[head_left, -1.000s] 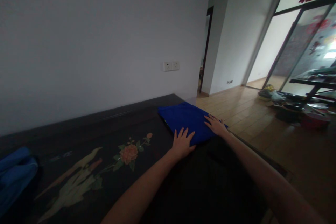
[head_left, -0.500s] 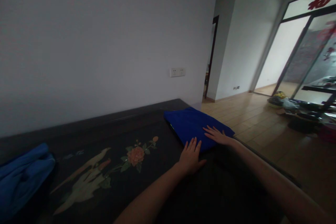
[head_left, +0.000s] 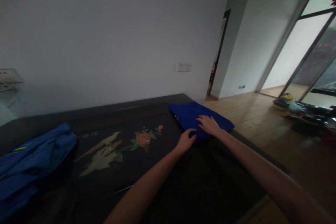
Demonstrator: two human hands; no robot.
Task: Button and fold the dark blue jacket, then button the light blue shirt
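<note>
A folded royal-blue cloth (head_left: 186,112), perhaps a garment, lies flat at the far right corner of the dark table (head_left: 105,112). My right hand (head_left: 209,125) rests on top of it, fingers apart. At the cloth's near left corner is my left hand (head_left: 187,139), its fingers bent and a gap showing between thumb and forefinger. I cannot tell whether its fingertips touch the fabric. On the left of the table sits a crumpled blue garment (head_left: 44,154) with a yellow-green streak, away from both hands.
Bird and flower pictures (head_left: 143,140) decorate the tabletop. A pale wall with a socket plate (head_left: 184,67) stands behind it. Wooden floor (head_left: 252,112) runs past the table's right edge, towards assorted items (head_left: 296,106) near a glass door.
My view has turned left, bringing more of the crumpled garment into sight. My left hand's fingers have gone from stretched flat to bent. My right hand has shifted left on the cloth.
</note>
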